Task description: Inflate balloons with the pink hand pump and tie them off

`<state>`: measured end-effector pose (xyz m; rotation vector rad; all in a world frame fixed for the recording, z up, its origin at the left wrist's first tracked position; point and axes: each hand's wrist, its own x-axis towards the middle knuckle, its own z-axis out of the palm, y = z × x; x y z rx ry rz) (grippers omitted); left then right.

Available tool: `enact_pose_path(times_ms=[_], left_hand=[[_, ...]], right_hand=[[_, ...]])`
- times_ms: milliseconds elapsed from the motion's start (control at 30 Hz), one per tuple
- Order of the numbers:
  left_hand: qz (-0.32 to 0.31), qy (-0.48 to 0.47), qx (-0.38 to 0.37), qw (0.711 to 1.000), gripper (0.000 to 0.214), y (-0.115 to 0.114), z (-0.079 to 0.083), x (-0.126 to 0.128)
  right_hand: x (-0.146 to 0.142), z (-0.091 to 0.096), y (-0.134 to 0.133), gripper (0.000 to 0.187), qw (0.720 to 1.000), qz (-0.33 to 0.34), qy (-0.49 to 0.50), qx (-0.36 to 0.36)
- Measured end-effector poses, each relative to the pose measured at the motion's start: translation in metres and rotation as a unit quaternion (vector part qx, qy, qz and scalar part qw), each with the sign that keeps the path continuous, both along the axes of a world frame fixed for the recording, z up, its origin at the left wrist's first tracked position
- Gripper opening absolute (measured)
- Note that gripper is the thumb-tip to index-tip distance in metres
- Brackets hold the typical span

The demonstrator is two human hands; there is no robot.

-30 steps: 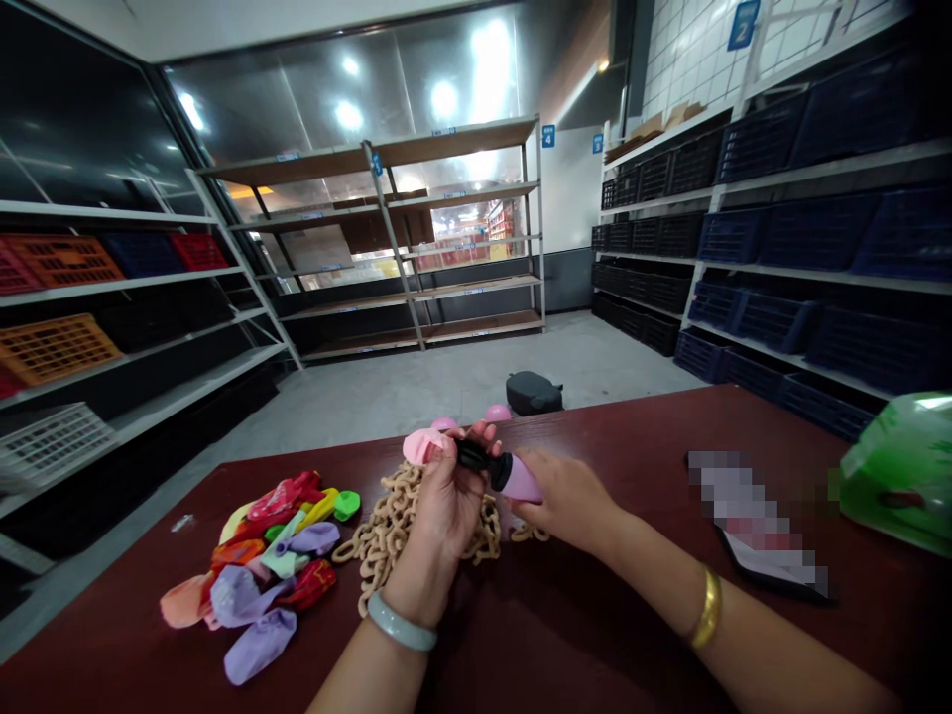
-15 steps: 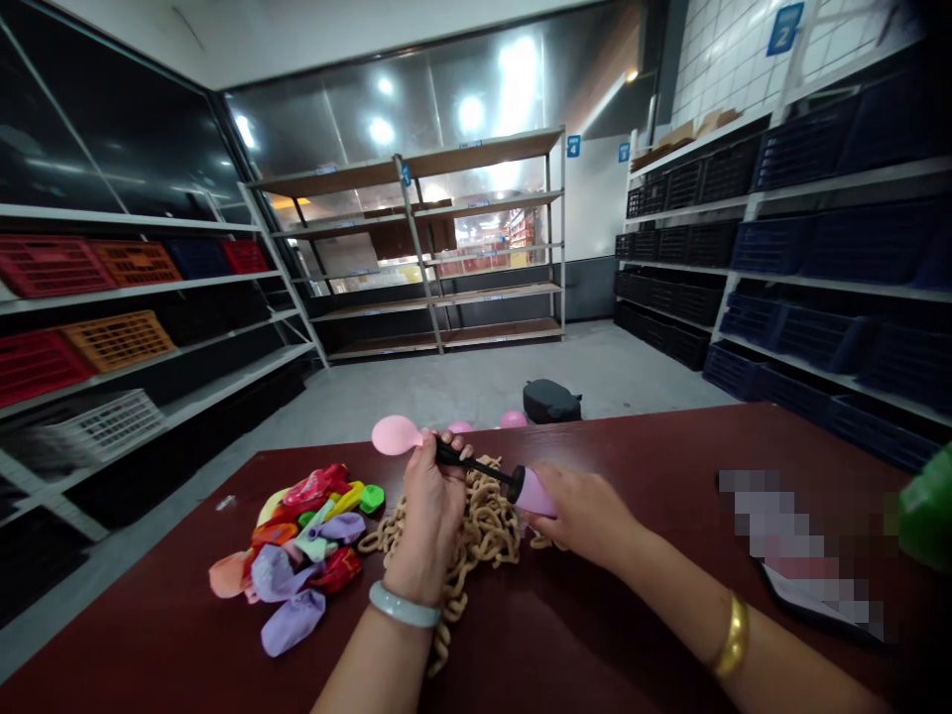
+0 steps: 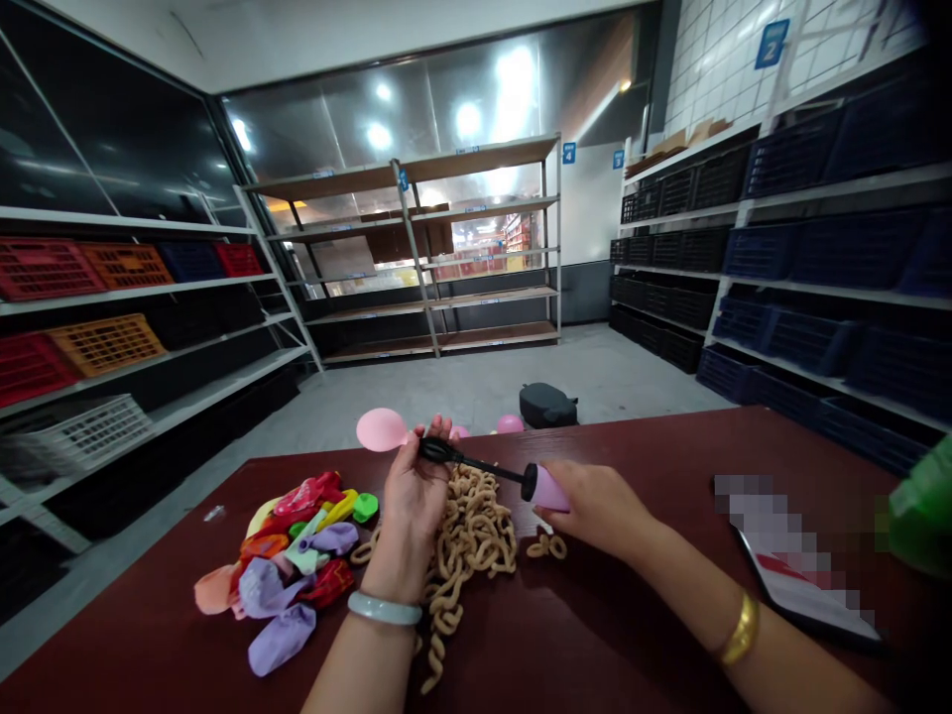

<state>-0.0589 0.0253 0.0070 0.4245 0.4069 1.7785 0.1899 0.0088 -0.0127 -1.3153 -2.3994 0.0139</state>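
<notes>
My left hand [image 3: 417, 488], palm up, pinches the neck of a small, partly inflated pink balloon [image 3: 382, 429] at the black nozzle end of a hand balloon pump [image 3: 483, 466]. Its other fingers are loosely curled behind the nozzle. My right hand [image 3: 595, 504] is wrapped around the pump's purple body at the other end, with a length of black rod showing between the two parts. Below the hands lies a heap of tan, rope-like loops [image 3: 476, 531] on the dark red table [image 3: 595, 645]. Left of it is a pile of colourful deflated balloons [image 3: 297, 565].
A blurred-out flat item, perhaps a phone [image 3: 803, 585], lies on the right, near a green object [image 3: 922, 506]. Past the far edge are pink balloons [image 3: 510, 424] and a dark grey bag-like object [image 3: 548, 406] on the floor. Shelves with crates [image 3: 111, 342] line the sides.
My hands have moved apart, so more of the pump's rod shows. The left hand and pink balloon shifted slightly left. The view has tilted a little.
</notes>
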Motion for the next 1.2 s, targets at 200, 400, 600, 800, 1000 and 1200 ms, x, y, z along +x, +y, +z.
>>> enact_pose_path(times_ms=[200,400,600,800,1000,1200], left_hand=[[-0.011,-0.005,-0.012,1.000,0.014,0.001,-0.001,0.002],[-0.003,-0.009,0.045,0.999,0.020,0.001,-0.002,0.004],[0.036,0.014,0.012,0.999,0.019,0.003,-0.002,0.006],[0.062,0.030,-0.045,0.997,0.013,0.004,-0.002,0.016],[0.088,0.065,0.001,0.994,0.015,-0.005,-0.014,0.048],[0.026,0.079,0.040,0.996,0.023,-0.021,-0.017,0.081]], right_hand=[[0.000,-0.003,0.001,0.038,1.000,-0.011,-0.012,0.005],[0.000,-0.006,0.002,0.044,1.000,-0.015,-0.011,0.021],[0.000,-0.005,0.002,0.044,0.999,-0.018,-0.017,0.022],[0.003,-0.003,0.003,0.040,0.999,-0.016,-0.035,0.013],[-0.003,-0.002,-0.005,0.038,0.999,-0.005,-0.036,0.006],[-0.020,0.003,-0.022,0.036,1.000,0.007,-0.015,-0.012]])
